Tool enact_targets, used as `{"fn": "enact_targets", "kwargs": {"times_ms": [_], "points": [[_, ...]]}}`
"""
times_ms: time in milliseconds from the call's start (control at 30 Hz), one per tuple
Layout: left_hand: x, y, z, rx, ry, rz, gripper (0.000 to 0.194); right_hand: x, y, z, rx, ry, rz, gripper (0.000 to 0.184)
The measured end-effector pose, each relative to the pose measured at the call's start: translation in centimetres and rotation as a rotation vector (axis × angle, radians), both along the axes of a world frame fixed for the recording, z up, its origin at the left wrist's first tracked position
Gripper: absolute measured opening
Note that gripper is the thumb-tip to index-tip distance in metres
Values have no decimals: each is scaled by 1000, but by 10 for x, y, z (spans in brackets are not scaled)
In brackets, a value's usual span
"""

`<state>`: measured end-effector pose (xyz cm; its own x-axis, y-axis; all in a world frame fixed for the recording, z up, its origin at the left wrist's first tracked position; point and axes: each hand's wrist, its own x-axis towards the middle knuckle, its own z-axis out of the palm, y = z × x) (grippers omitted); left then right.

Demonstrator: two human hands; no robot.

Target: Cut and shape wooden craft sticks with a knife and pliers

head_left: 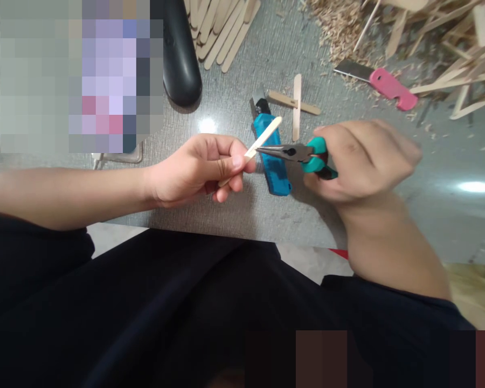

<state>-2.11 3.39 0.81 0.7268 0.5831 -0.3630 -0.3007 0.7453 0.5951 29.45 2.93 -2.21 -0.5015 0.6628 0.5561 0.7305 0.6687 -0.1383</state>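
Note:
Between the thumb and fingers of my left hand (212, 164) is a pale wooden popsicle stick (269, 132), slanting up to the right. My right hand (366, 159) is wrapped round the teal handles of needle-nose pliers (285, 152). The tips of the pliers meet the stick near its middle, just beyond my left thumb; whether they clamp it I cannot tell. Under the pliers lies a blue box cutter (277, 175) with its blade end pointing away from me. Just behind it, two popsicle sticks (297, 121) lie crossed on the table.
A pink-handled folding blade (394, 89) lies open at the right, near wood shavings (335, 32) and a heap of broken sticks (464, 59). More popsicle sticks (222, 32) lie at the back beside a black rounded case (181, 59). The grey table's (178, 218) front edge runs close to my body.

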Motion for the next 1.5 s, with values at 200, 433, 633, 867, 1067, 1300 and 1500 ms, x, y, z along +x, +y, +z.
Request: {"fn": "enact_targets", "kwargs": {"times_ms": [200,433,633,867,1067,1300,1500], "points": [[-1,9,-1,203,31,-63,44,-10,11,14,-28,63,183,15],[-2,0,-5,558,215,141,47,-24,-4,28,-460,211,159,23],[2,-4,7,578,463,340,30,-20,-8,34,-880,297,13,3],[1,-3,6,495,543,322,43,-21,-8,33,-580,127,-112,8],[4,-7,6,498,527,316,26,-31,-18,37,-582,123,-89,15],[5,-9,5,517,536,324,17,-33,-20,37,-612,181,-76,15],[5,-9,4,513,518,316,15,-32,-22,40,-679,165,-98,17]]}}
